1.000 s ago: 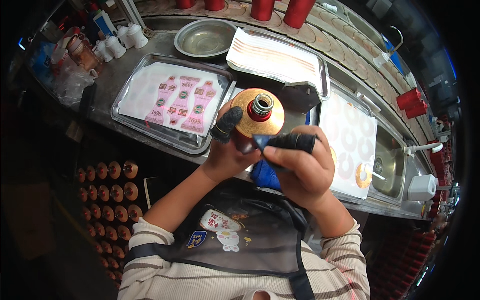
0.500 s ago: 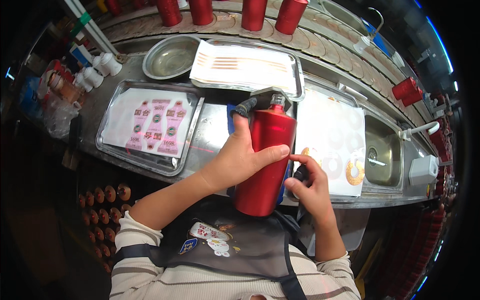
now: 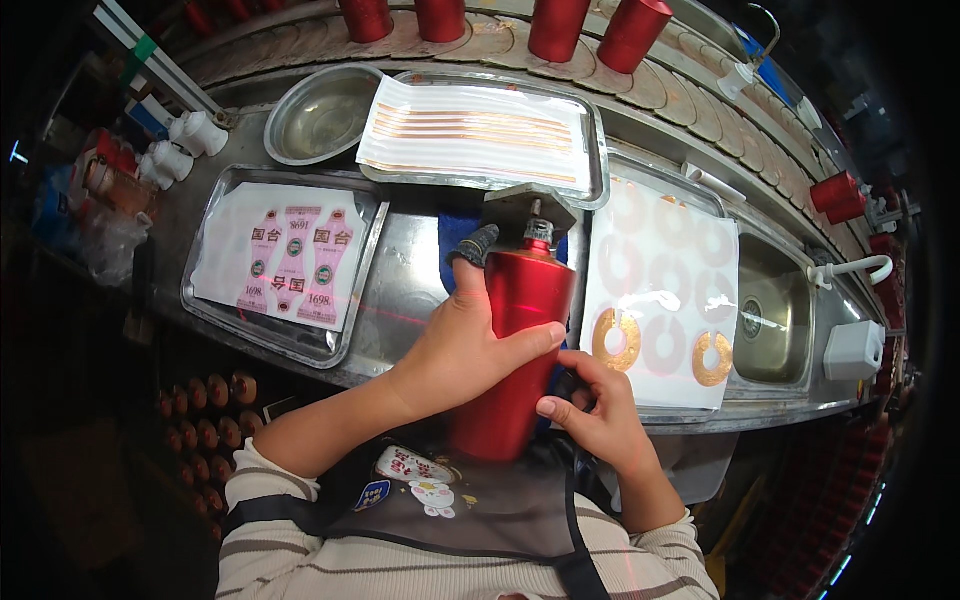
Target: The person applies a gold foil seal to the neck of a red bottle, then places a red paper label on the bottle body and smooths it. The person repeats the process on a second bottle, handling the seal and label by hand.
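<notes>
My left hand [image 3: 470,345] is wrapped round a glossy red bottle [image 3: 528,312], its thumb across the front. The bottle leans, with its base towards my apron and its clear-ended neck [image 3: 538,230] pointing away. A dark cot covers one of my left fingertips. Low on the bottle's right side, my right hand [image 3: 605,415] is closed against it with bent fingers, the thumb at its edge. A black covering shows between those fingers; the rest of them are hidden. Just beyond the neck is a grey metal block [image 3: 528,203], and a blue cloth [image 3: 455,245] lies behind the bottle.
Left, a tray [image 3: 198,285] bears a sheet of pink labels [image 3: 292,262]. Behind stand a metal bowl [image 3: 318,118] and a tray [image 3: 602,165] with a striped sheet [image 3: 470,130]. Right are a sheet with gold rings [image 3: 660,290] and a sink [image 3: 775,310]. Red bottles [image 3: 560,28] line the conveyor [image 3: 490,50].
Both hands and the bottle have come lower and slightly left, towards my body. The metal block and the gold rings at right show more. My head view has shifted a little.
</notes>
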`<action>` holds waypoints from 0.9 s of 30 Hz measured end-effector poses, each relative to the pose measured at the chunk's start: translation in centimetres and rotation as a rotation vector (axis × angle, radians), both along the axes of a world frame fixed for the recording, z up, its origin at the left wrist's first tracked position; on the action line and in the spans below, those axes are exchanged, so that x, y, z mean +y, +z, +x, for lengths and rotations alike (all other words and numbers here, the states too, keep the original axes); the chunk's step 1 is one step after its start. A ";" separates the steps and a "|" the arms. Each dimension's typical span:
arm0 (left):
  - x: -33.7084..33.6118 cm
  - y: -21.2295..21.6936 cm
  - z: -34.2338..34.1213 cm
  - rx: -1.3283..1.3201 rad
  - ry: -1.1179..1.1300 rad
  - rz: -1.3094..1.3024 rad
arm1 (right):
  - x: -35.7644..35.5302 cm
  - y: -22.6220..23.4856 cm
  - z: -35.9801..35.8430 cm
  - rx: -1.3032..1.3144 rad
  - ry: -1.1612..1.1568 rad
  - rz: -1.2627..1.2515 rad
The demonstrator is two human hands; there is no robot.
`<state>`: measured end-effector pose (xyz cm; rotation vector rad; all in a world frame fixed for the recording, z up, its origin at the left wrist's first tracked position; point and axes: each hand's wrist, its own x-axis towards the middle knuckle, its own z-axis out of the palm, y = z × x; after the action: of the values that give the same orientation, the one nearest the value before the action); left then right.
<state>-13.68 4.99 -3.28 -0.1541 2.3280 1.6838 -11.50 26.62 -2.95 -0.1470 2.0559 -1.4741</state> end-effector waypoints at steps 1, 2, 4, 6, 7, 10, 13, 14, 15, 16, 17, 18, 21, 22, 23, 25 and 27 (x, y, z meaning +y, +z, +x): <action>0.0 0.0 -0.2 -0.003 0.002 0.005 | 0.0 -0.1 -0.1 0.021 -0.008 -0.007; 0.0 0.0 -0.4 -0.007 0.005 0.009 | -0.1 -0.1 -0.2 0.042 -0.016 -0.014; 0.0 0.8 -1.1 -0.045 0.018 0.022 | -0.1 -0.5 -0.4 0.030 -0.035 -0.010; 0.0 0.5 -1.9 -0.059 0.004 0.002 | 0.1 -1.3 -0.6 -0.024 -0.055 0.007; 0.0 0.3 -2.1 -0.063 0.001 -0.009 | 0.0 -1.3 -0.7 -0.048 -0.065 -0.029; -0.1 0.6 -1.8 -0.101 -0.012 -0.065 | -0.7 -0.7 -0.5 -0.101 -0.069 -0.133; -1.2 -0.4 -1.3 0.037 -0.011 -0.049 | 0.5 -1.9 -0.4 0.003 -0.032 -0.109; -2.5 -1.5 -0.5 -0.008 0.023 0.069 | -0.1 -1.9 -0.2 0.012 -0.110 -0.159; -4.0 -1.5 -0.1 -0.045 0.049 0.194 | -0.2 -1.7 -0.3 0.046 -0.144 -0.150; -6.2 -1.0 0.2 -0.007 0.141 0.204 | -0.2 -1.6 -0.3 0.085 -0.179 -0.142; -9.1 -1.8 0.4 0.098 0.212 0.126 | -0.3 -1.6 -0.5 0.119 -0.208 -0.136; -12.5 -2.3 0.5 0.116 0.312 0.006 | -0.2 -1.8 -0.7 0.113 -0.185 -0.130; -23.8 -5.4 -0.1 0.171 0.562 -0.808 | -0.1 -1.7 -1.0 0.083 -0.188 -0.115; -26.5 -6.1 -0.5 0.210 0.556 -1.009 | -0.2 -1.4 -1.1 0.070 -0.201 -0.108; -28.9 -6.6 -0.4 0.137 0.539 -1.021 | -0.1 -1.7 -1.2 0.067 -0.203 -0.114; -31.7 -7.7 -0.3 0.067 0.490 -1.143 | 0.4 -2.6 -0.8 0.068 -0.224 -0.123; -33.6 -7.7 0.1 0.006 0.508 -1.149 | 0.5 -2.4 -0.3 0.043 -0.252 -0.105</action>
<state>-13.62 -28.66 -10.99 -0.9901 3.1038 0.2279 -11.85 27.16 -5.36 0.0411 2.0911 -1.7451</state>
